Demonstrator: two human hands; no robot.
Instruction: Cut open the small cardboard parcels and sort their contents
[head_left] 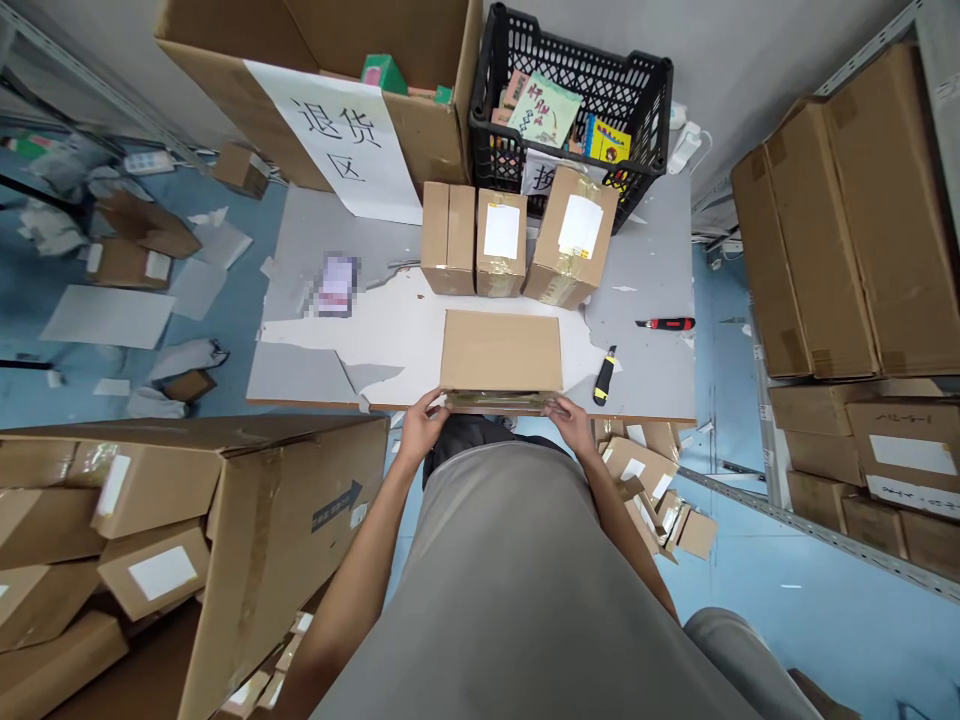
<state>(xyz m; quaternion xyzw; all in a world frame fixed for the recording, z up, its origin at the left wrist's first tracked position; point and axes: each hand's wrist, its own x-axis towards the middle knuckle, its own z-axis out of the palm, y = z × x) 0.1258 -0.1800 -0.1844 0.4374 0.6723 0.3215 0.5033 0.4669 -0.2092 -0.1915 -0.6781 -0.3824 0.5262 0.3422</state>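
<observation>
A brown cardboard box (pixel 501 350) lies at the table's near edge, right in front of my body. Clear packing tape (pixel 499 399) shows along its near side. At the box's near left corner, the fingers of my left hand (pixel 424 430) are closed on the edge. My right hand (pixel 571 425) pinches the near right corner in the same way. Just right of the box lies a yellow and black utility knife (pixel 604 376). A red and black utility knife (pixel 667 324) rests farther right.
Three taped boxes (pixel 501 240) stand behind, before a black plastic crate (pixel 570 50) and a large carton (pixel 427 140). A carton of parcels (pixel 300 500) is at my left. Shelves with boxes (pixel 840 220) stand at right. Scraps (pixel 112 315) litter the floor.
</observation>
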